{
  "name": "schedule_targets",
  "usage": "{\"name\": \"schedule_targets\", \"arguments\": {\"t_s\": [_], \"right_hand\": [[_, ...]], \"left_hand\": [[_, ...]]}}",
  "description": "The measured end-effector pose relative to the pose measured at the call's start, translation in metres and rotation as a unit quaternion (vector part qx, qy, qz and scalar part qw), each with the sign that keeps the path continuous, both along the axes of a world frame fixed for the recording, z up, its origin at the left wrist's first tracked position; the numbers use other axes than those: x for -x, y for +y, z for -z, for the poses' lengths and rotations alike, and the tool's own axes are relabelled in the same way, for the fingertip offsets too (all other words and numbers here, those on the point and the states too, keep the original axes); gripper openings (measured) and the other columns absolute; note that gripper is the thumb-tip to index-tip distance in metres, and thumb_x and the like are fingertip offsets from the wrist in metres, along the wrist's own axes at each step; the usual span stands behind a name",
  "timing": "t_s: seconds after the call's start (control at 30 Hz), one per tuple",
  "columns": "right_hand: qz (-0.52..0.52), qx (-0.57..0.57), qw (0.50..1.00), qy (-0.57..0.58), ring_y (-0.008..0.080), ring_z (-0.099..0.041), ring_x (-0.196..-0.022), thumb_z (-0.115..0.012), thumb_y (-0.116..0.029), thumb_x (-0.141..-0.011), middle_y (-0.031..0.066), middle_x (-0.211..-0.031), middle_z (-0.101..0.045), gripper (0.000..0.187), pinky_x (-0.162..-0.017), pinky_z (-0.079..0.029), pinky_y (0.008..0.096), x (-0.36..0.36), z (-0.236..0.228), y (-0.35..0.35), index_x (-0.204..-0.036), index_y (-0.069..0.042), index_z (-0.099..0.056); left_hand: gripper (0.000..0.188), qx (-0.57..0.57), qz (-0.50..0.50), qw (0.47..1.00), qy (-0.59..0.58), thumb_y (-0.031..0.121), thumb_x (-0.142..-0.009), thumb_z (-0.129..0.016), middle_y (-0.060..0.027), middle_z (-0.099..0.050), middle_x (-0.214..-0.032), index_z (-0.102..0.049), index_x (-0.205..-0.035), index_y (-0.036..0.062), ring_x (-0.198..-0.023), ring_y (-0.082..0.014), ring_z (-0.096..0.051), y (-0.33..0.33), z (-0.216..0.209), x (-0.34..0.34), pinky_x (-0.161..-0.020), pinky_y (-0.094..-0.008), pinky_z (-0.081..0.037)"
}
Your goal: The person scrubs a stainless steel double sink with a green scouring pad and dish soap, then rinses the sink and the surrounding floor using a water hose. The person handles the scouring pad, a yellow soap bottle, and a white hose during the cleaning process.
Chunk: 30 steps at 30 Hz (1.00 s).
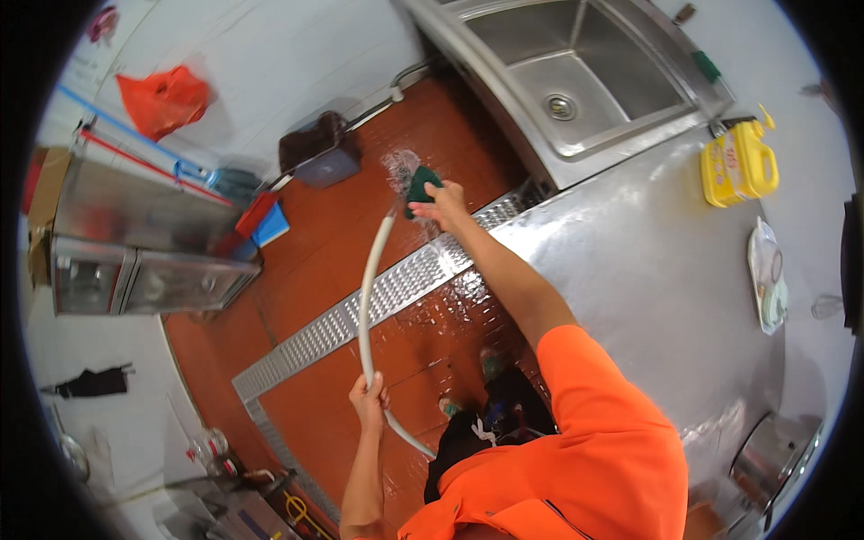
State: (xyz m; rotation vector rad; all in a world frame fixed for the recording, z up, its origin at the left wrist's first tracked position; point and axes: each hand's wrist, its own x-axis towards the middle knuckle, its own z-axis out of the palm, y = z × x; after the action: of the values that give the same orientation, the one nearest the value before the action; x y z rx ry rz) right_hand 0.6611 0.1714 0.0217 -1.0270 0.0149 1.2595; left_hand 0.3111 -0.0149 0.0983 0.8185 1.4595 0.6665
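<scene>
The person's left hand point(367, 401) is clamped round 1 pale hose point(364, 306), which passes above the metal drain grate point(315, 346). Right hand point(443, 207) grips 1 green scouring pad point(418, 191) over the red-tiled floor point(301, 270). Hose's far end is near the pad; water point(401, 169) splashes beside it.

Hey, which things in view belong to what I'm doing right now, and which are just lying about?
In use:
- pale hose, in your left hand, water splashing near its end
- green scouring pad, in your right hand

Just lying about:
- yellow jug, on the metal counter
- red plastic bag, against the wall
- bin, on the floor
</scene>
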Motion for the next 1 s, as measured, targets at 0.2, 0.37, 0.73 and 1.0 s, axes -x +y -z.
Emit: {"name": "schedule_targets", "arguments": {"t_s": [0.2,0.37,0.73,1.0], "right_hand": [[0.026,-0.144,0.986,-0.078,0.0277,-0.066,-0.060,-0.049,-0.023,-0.093,0.0207,-0.088,-0.061,0.032,-0.044,-0.053,0.0312,-0.057,-0.070,-0.039,-0.108,0.005,-0.044],[0.067,-0.089,0.974,-0.196,0.0243,-0.062,-0.051,-0.054,-0.034,-0.091,0.0172,-0.070,-0.061,0.042,-0.041,-0.049,0.0301,-0.129,-0.117,-0.158,-0.101,0.006,-0.048],[0.301,0.448,0.766,-0.348,0.0181,-0.054,-0.041,-0.064,-0.026,-0.082,0.0136,-0.073,-0.060,0.033,-0.037,-0.044,0.0312,-0.282,-0.104,-0.447,-0.091,0.005,-0.055],[0.129,0.505,0.488,-0.700,0.0308,-0.054,-0.101,-0.066,-0.030,-0.081,0.0176,-0.107,-0.056,0.046,-0.087,-0.043,0.0374,-0.284,-0.100,-0.470,-0.116,-0.002,-0.054]], "left_hand": [[0.024,-0.039,-0.036,0.998,0.043,0.019,-0.086,-0.064,0.0035,-0.039,-0.052,-0.050,-0.069,0.0089,-0.041,-0.0060,-0.036,0.024,0.023,0.014,-0.033,-0.0209,-0.023],[0.031,-0.078,-0.104,0.989,0.074,0.019,-0.086,-0.063,0.0061,-0.032,-0.047,-0.041,-0.065,0.0119,-0.033,-0.0051,-0.027,0.034,0.065,0.040,-0.029,-0.0241,-0.018],[0.029,-0.046,-0.107,0.985,0.125,0.011,-0.086,-0.057,0.0036,-0.030,-0.043,-0.036,-0.065,0.0114,-0.031,-0.0076,-0.027,0.037,0.127,0.033,-0.027,-0.0264,-0.020],[0.021,0.010,-0.042,0.993,0.106,0.008,-0.085,-0.055,-0.0022,-0.038,-0.045,-0.043,-0.067,0.0062,-0.032,-0.0118,-0.036,0.021,0.143,0.010,-0.026,-0.0285,-0.032]]}}
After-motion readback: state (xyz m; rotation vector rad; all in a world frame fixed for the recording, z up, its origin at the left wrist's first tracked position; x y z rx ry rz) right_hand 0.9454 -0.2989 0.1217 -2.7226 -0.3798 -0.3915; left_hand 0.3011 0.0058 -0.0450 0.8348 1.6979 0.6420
